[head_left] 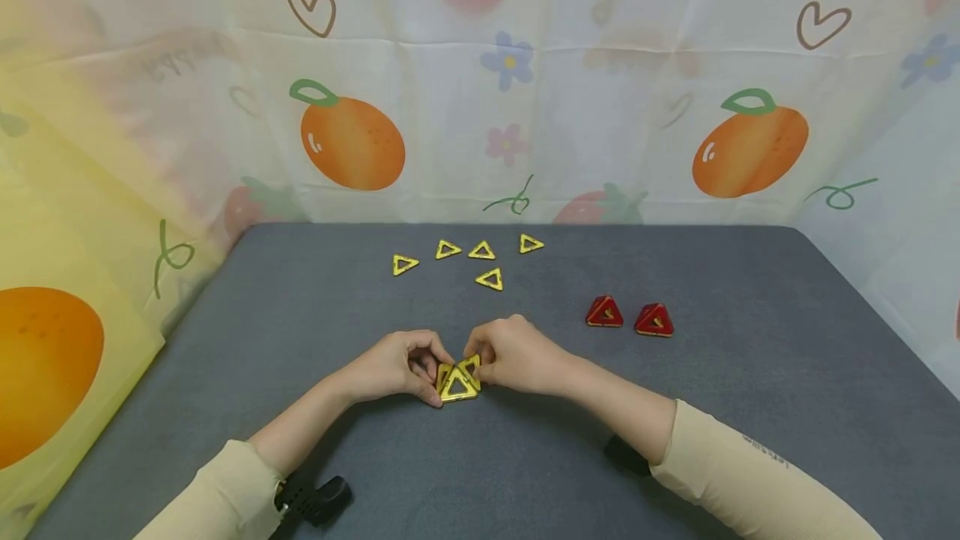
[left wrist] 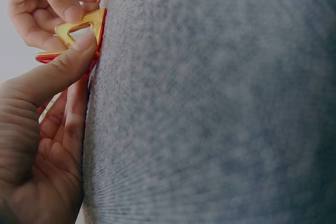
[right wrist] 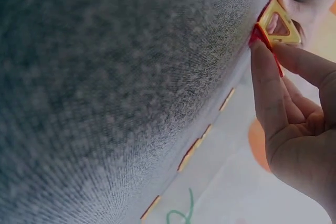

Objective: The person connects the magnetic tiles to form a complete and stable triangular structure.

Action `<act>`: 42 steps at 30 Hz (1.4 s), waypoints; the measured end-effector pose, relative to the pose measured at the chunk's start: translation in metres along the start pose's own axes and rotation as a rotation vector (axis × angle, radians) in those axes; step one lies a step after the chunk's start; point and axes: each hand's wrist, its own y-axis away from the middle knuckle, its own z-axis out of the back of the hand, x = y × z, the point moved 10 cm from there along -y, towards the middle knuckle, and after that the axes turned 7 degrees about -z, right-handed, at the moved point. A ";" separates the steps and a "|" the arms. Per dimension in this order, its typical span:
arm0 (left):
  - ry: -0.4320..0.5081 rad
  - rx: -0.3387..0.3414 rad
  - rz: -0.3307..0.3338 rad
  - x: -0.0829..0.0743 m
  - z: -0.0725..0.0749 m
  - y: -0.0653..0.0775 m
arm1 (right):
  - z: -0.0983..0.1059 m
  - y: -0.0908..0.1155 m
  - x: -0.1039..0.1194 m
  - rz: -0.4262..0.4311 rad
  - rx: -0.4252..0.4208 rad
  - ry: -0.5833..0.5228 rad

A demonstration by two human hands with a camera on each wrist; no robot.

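Three hollow triangular magnetic tiles meet at the near middle of the table. The front tile (head_left: 459,397) lies lowest in the head view, its yellow face toward me. My left hand (head_left: 392,367) pinches the left tile (head_left: 441,375) between thumb and fingers. On the other side, my right hand (head_left: 525,357) pinches the right tile (head_left: 476,361), which leans up beside the front one. The left wrist view has my left thumb (left wrist: 68,72) over a yellow tile face (left wrist: 98,22). Red shows on the back of the tile (right wrist: 260,36) at my right fingertips in the right wrist view.
Several loose yellow triangle tiles (head_left: 482,251) lie flat toward the table's back edge. Two red pyramids (head_left: 604,312) (head_left: 655,321) built of triangles stand at the right. A printed fruit curtain (head_left: 585,107) hangs behind the dark grey table (head_left: 300,290).
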 end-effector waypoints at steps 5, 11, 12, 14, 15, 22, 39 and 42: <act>0.000 0.000 0.003 0.000 0.000 0.000 | -0.004 0.000 0.002 0.015 0.030 -0.028; -0.004 0.004 -0.012 0.000 -0.001 0.000 | -0.009 -0.001 0.002 0.023 0.070 -0.047; -0.005 0.004 -0.011 0.000 -0.001 0.000 | -0.009 -0.001 0.003 0.026 0.071 -0.047; -0.004 0.002 -0.006 0.000 -0.001 0.001 | -0.010 -0.001 0.003 0.023 0.073 -0.043; -0.003 0.000 -0.002 0.000 -0.001 0.001 | -0.010 -0.001 0.002 0.021 0.074 -0.041; -0.004 -0.023 0.012 0.001 0.000 0.001 | -0.011 0.000 0.004 0.034 0.061 -0.039; -0.058 -0.045 -0.013 -0.002 -0.001 0.000 | -0.013 0.000 0.006 0.051 0.026 -0.033; -0.065 -0.046 -0.017 -0.003 0.000 0.000 | -0.013 0.000 0.006 0.050 0.027 -0.030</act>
